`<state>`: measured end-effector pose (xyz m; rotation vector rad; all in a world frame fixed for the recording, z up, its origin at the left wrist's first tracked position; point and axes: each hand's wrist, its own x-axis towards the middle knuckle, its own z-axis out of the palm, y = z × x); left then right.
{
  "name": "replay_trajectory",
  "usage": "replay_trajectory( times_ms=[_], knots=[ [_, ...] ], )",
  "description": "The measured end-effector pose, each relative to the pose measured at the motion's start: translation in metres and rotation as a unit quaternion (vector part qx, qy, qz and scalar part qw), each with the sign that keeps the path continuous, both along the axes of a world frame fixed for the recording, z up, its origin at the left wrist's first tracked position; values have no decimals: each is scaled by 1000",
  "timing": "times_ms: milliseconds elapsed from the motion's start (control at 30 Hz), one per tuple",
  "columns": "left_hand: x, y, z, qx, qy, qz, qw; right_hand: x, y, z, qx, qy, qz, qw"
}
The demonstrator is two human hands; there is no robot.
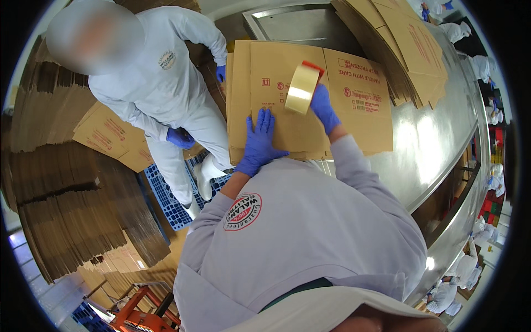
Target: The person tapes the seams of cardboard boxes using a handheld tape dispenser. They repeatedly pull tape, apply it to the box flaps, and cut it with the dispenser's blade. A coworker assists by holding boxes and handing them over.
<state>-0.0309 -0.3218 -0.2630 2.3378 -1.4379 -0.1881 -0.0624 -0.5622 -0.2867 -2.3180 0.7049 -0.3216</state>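
Note:
My left hand (260,141), in a blue glove, lies flat on the near left part of a flattened cardboard box (354,130) with its fingers spread. The brown box has red print and rests on other flat sheets on the metal table. Over the middle of that box, my right hand (325,108), also blue-gloved, is closed on a tape dispenser (302,88). A wide roll of shiny yellowish tape sits in it, and a red part shows at its far end. The dispenser's grip is hidden behind my fingers.
A steel table (423,149) runs to the right, with a pile of flattened boxes (412,47) at its far side. At the left stands a co-worker (177,61) by a blue pallet (166,191). Tall cardboard stacks (72,210) and an orange pallet jack (141,318) lie farther left.

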Motion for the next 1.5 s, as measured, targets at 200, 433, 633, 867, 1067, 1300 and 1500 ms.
replay_trajectory(
  times_ms=[200,433,633,867,1067,1300,1500],
  knots=[
    [2,-9,15,81,5,-7,997,-21,-23,-30,330,-271,53,903],
    [81,-52,13,-48,120,-1,992,-58,69,62,233,-206,90,946],
    [89,-91,-2,-136,-9,-176,975,-65,78,44,330,-256,67,906],
    [99,-104,-20,-160,9,-214,964,-67,78,41,353,-320,83,875],
    [91,-123,-11,-205,301,33,931,-66,79,36,171,-328,129,920],
    [130,-140,-4,-233,574,190,762,-70,77,25,330,-303,90,890],
    [117,-131,18,-318,248,93,911,-67,74,35,311,-253,81,913]
  ],
)
